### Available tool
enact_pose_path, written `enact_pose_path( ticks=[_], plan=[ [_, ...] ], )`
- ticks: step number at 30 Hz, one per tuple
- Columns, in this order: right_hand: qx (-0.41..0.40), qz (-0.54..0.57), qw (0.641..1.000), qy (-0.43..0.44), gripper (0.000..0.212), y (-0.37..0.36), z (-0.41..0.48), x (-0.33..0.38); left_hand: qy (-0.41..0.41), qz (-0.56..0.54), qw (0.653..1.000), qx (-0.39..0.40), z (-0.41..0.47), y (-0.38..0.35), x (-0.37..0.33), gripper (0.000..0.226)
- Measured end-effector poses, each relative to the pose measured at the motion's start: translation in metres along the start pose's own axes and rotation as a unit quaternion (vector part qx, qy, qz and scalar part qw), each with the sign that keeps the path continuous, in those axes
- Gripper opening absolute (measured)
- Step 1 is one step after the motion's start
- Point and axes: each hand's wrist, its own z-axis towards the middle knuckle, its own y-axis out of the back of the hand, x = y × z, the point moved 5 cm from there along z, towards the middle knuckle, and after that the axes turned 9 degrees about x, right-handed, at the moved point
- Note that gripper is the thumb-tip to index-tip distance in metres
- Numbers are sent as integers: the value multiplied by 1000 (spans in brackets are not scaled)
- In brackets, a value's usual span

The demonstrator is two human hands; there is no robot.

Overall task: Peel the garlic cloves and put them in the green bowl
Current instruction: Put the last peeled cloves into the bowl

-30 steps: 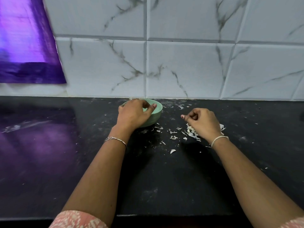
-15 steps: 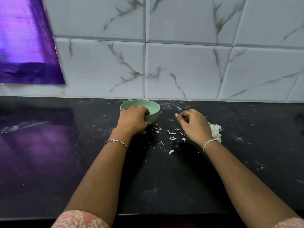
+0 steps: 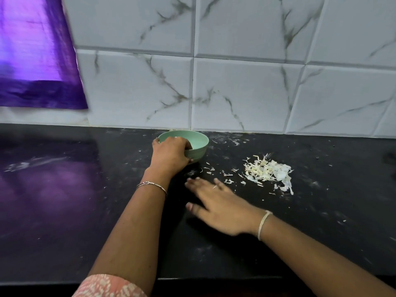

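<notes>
A small green bowl (image 3: 198,142) stands on the black counter near the tiled wall. My left hand (image 3: 171,154) grips its near rim, fingers curled over the edge and thumb against the outer wall. The hand hides most of the bowl's inside, so I cannot tell what lies in it. My right hand (image 3: 216,202) lies flat on the counter in front of the bowl, fingers straight and spread, holding nothing. A pile of white garlic peels (image 3: 267,171) sits to the right of the bowl, with small flakes (image 3: 227,174) scattered between the pile and my hands.
The black counter (image 3: 85,211) runs wide to both sides, with its front edge close to my body. A purple cloth (image 3: 36,56) hangs on the wall at the left. White marbled tiles (image 3: 246,93) back the counter.
My right hand left the peel pile, moved left and toward me, and flattened on the counter with its fingers straight. My left hand stayed on the bowl's rim.
</notes>
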Motion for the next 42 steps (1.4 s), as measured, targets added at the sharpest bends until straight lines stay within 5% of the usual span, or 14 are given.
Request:
enact_pose_path(
  ticks=[4,21,28,30,42],
  plan=[
    [49,-18,999,6,68,-13,12,12,-7,-7,1000,-4,1,0,-1,27],
    [29,-126,957,-260,75,14,23,-113,-34,-19,999,-15,1,0,-11,25],
    [53,-47,997,12,67,-10,-1,12,-34,-18,999,-12,1,-1,-16,26],
    [57,-49,997,26,67,-16,-1,22,-35,-15,999,-13,1,0,-16,27],
    [62,-84,971,-214,75,-1,0,-98,-50,-35,998,4,-4,1,-23,28]
  ],
)
